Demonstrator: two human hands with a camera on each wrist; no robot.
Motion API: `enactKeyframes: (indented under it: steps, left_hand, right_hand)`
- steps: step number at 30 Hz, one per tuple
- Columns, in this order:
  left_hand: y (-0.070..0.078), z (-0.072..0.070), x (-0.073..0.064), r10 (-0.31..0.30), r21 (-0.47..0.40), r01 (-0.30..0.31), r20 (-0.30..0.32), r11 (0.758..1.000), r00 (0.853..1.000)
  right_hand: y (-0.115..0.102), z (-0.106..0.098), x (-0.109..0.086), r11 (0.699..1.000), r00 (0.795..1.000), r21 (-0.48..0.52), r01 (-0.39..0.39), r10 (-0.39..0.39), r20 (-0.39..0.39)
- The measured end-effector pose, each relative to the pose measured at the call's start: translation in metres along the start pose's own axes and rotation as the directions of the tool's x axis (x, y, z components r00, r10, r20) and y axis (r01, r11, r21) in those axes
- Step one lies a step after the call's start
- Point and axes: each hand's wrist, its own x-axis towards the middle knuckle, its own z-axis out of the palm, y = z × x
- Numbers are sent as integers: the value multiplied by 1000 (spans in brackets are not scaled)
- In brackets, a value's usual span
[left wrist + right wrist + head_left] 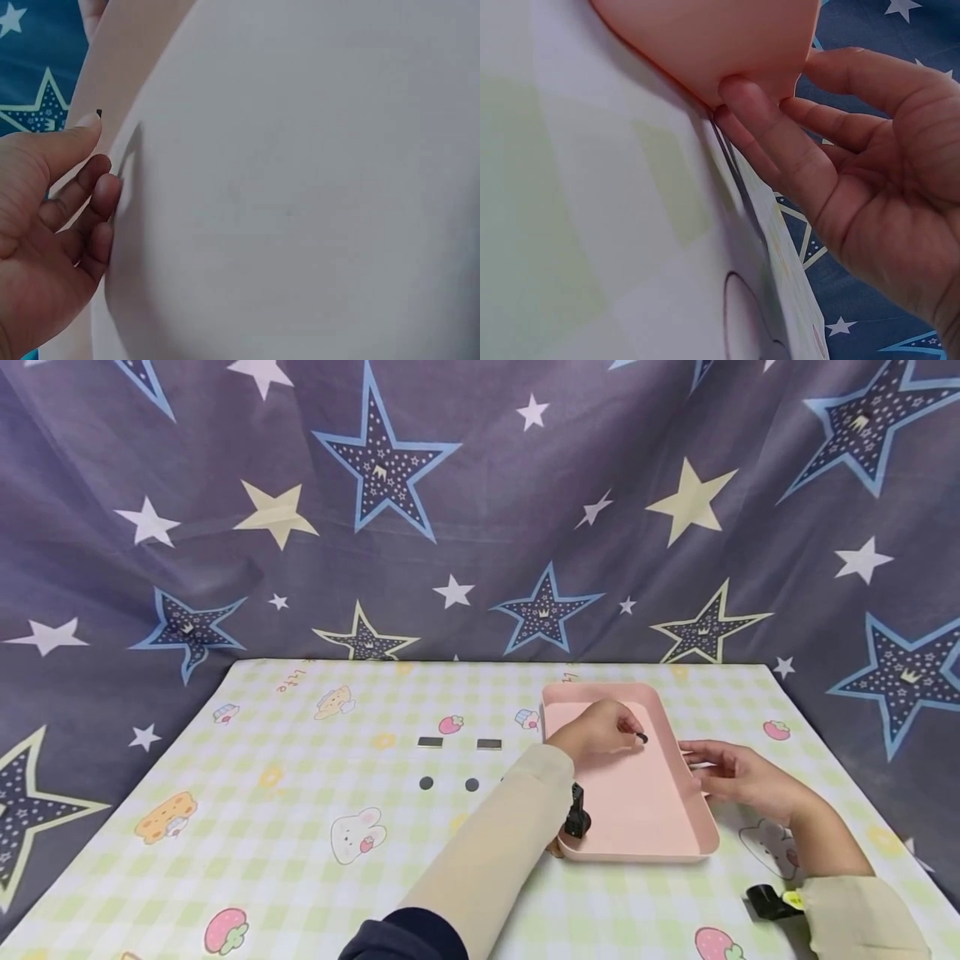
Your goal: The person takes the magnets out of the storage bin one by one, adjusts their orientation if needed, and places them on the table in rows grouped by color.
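Note:
My left hand [606, 727] is over the inside of a pink tray [637, 827], pinching a small black piece [642, 738] between thumb and fingertips. Only a dark edge of that piece shows by the thumb in the left wrist view, so its full shape is hidden. Against the outer right wall of the tray rest the fingers of my right hand [750, 783], fairly straight and not curled round anything. The right wrist view shows these fingertips touching the tray's side near its base.
Left of the tray lie two dark rectangular pieces [431, 742] and dark round discs [426, 783], one partly hidden by the left sleeve [487, 843]. A checked cloth [285, 860] covers the table. Behind hangs a star-patterned curtain [480, 510].

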Motion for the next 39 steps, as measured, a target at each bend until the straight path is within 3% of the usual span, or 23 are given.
enactKeyframes:
  steps: [12, 22, 39]
  left_hand:
    - [7, -11, -7, -5, -26, 5, -11, 1000, 1000]
    - [10, -15, -12, 4, -110, -7, -25, 994, 1000]
    - [20, -27, -25, 87, -9, -88, -56, 996, 995]
  right_hand:
    - [0, 1, 1, 1000, 1000, -14, -7, 7, 1]
    - [-1, 2, 0, 1000, 1000, -13, -3, 3, 3]
    - [-1, 3, 0, 1000, 1000, 5, 10, -10, 16]
